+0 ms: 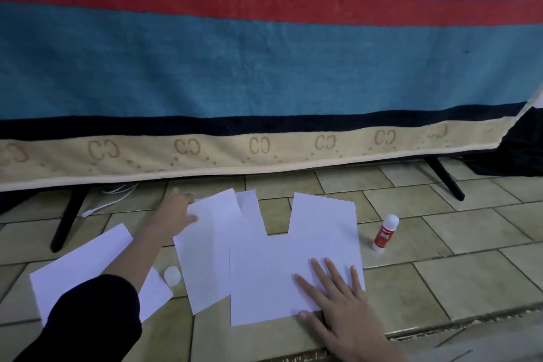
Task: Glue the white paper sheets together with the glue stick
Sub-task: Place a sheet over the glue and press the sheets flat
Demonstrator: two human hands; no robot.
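**Hands steadying paper on a tiled floor**

Nearest, the right hand point(338, 300) lies flat, fingers straight, pinning the joined white sheets point(293, 267). The left hand point(176, 211) pinches another sheet's point(205, 244) far corner, probably aligning it. The glue stick point(385, 233) stands uncapped just right.

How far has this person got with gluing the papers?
Several sheets already overlap, apparently joined. The right hand presses them flat; the left hand holds a sheet's far corner. One sheet lies apart; the glue stick stands uncapped, cap aside.
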